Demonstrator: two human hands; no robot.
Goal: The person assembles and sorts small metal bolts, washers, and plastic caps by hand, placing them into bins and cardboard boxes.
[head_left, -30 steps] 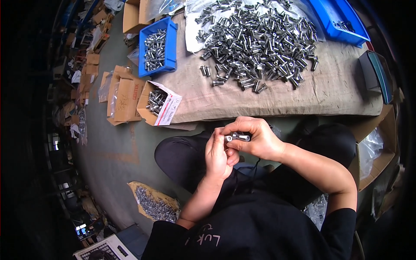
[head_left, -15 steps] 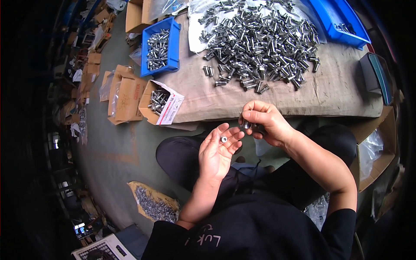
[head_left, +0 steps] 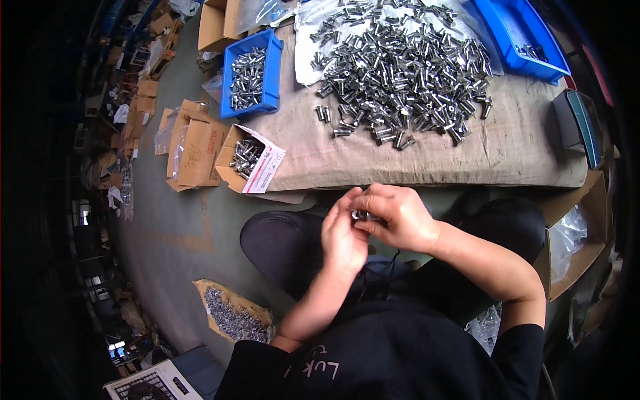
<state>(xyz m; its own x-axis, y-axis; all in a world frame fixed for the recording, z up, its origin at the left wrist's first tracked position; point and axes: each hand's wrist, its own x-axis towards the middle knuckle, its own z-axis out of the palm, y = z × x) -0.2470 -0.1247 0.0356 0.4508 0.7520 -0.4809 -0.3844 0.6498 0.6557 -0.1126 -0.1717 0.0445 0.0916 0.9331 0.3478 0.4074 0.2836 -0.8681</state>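
Just in front of the table edge, my two hands meet over my lap. My right hand is closed, its thumb and fingers pinching shiny metal bolts; how many is hidden. My left hand cups against the same bolts from the left, its fingers bent and partly covered by the right. Beyond them, a large pile of similar silver bolts lies on white plastic sheeting on the cloth-covered table.
A blue bin and an open carton, both with bolts, stand at the table's left. Another blue bin is at the far right. A cardboard box with plastic bags sits right; small parts on yellow sacking lie lower left.
My right hand has moved left and down onto my left hand. The left hand's fingers have drawn in from an open palm, and the bolt on it is now between both hands.
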